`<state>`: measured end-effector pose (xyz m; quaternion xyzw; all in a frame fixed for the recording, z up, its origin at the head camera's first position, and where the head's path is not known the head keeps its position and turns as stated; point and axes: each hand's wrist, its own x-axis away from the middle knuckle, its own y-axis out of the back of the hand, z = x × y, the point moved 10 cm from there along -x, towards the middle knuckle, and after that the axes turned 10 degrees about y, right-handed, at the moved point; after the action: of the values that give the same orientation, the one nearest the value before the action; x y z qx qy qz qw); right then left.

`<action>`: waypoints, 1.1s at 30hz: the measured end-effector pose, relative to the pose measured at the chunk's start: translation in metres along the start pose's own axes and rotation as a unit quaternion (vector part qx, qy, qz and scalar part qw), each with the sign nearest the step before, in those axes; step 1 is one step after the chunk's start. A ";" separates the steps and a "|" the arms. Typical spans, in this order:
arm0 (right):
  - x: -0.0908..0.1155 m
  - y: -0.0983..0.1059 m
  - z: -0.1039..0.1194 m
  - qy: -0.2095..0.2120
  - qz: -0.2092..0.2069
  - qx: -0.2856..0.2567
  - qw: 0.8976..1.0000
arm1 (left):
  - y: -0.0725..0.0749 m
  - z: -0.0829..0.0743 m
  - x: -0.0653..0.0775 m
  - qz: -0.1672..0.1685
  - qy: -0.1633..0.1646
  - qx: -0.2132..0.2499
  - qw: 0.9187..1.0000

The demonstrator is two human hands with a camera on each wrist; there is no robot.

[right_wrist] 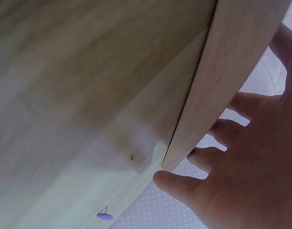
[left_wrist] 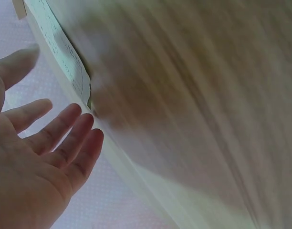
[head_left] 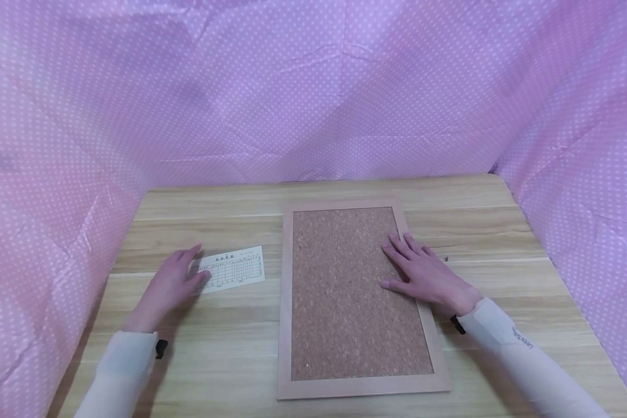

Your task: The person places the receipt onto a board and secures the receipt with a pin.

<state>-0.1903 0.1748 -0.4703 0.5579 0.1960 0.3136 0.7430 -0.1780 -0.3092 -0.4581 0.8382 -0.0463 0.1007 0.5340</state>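
A printed paper slip (head_left: 235,269) with a ruled grid lies on the left part of the table. My left hand (head_left: 168,283) is at the slip's left end, thumb and fingers apart. In the left wrist view, the same slip (left_wrist: 62,50) lies beyond the loosely bent fingers of the left hand (left_wrist: 36,167), which pinch nothing. A cork board (head_left: 355,302) with a pale wooden frame lies flat at the middle. Over its right side, my right hand (head_left: 428,276) has its fingers spread. The board's frame edge (right_wrist: 222,71) passes beneath the right hand (right_wrist: 251,162); firm contact cannot be told.
A purple thumbtack (right_wrist: 105,216) lies point up on the wooden table (head_left: 219,348), to the right of the board. A small dark speck (right_wrist: 132,157) shows near it. Pink dotted cloth (head_left: 319,93) surrounds the table at the back and sides.
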 end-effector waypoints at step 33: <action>0.001 -0.002 -0.001 -0.004 -0.003 -0.007 1.000 | -0.006 0.015 -0.011 0.039 0.051 0.044 0.997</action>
<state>-0.1899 0.1754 -0.4720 0.5535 0.1925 0.3106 0.7484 -0.1861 -0.3205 -0.4716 0.8523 -0.0471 0.1663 0.4936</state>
